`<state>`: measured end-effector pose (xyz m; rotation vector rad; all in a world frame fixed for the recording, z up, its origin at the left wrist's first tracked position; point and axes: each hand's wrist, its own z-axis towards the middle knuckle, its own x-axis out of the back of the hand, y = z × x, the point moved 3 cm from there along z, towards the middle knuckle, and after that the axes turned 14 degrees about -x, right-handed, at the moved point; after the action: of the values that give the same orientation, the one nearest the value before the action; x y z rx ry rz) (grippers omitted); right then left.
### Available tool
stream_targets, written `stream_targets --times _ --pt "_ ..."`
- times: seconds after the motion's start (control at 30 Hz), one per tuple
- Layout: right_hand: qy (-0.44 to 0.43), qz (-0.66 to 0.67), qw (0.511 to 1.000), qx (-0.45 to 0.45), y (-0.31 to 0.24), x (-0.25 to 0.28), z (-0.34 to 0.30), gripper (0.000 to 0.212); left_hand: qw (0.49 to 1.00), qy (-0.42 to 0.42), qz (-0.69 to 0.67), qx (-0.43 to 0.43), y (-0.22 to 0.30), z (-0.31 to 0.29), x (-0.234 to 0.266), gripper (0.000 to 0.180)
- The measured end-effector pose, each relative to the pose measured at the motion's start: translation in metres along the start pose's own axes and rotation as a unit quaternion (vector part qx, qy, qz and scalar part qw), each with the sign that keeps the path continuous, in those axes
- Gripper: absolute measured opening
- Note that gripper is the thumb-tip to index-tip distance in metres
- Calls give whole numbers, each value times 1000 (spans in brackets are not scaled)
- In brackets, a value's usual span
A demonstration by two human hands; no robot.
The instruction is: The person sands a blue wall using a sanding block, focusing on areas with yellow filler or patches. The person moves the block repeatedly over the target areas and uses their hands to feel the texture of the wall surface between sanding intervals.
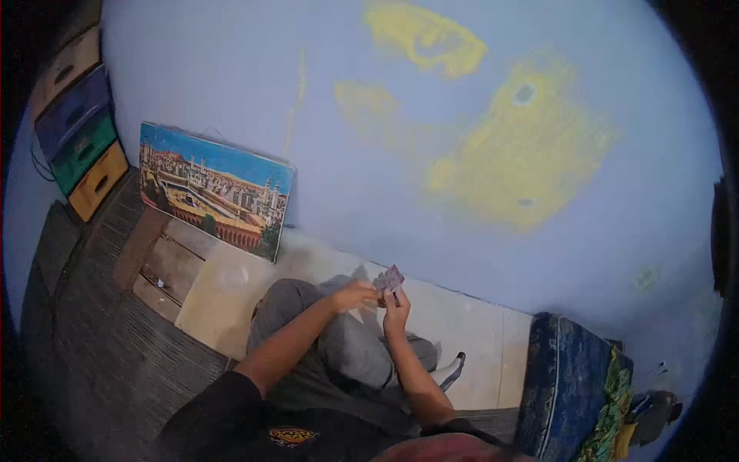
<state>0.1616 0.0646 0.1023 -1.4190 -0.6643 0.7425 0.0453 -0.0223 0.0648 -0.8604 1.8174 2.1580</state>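
Note:
Above my crossed legs in grey trousers, my two hands meet around a small, flat, purplish piece with a mottled surface; its kind is too small to make out. My right hand pinches its lower edge, fingers pointing up. From the left, my left hand closes its fingertips on the piece's left side. Some of the fingers overlap, hiding part of it.
A framed city picture leans on the pale wall, which has yellow patches. Coloured drawers stand far left. A dark blue cushion and green cloth are at right. Pale flooring borders a dark mat.

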Motion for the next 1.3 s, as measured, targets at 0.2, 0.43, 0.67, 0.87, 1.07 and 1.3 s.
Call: stream_targets --times 0.2,0.43,0.67,0.87,1.07,1.3 --pt "26 12 998 -55 -47 -28 -12 21 998 -34 -50 -11 11 -9 -10 27" --pt "-25 -165 986 8 -68 -30 12 28 996 -1 -90 -26 35 -11 -14 30" --pt "-11 -437 868 234 -184 -55 77 33 991 123 -45 -20 22 -2 10 43" --pt "-12 -579 674 459 -295 -93 136 44 990 138 -31 6 27 -5 8 39" --pt "144 -562 449 680 -432 -116 187 36 992 128 -17 6 13 9 20 39" --pt "229 -598 438 631 -441 -116 226 36 994 111 11 16 21 3 10 36"
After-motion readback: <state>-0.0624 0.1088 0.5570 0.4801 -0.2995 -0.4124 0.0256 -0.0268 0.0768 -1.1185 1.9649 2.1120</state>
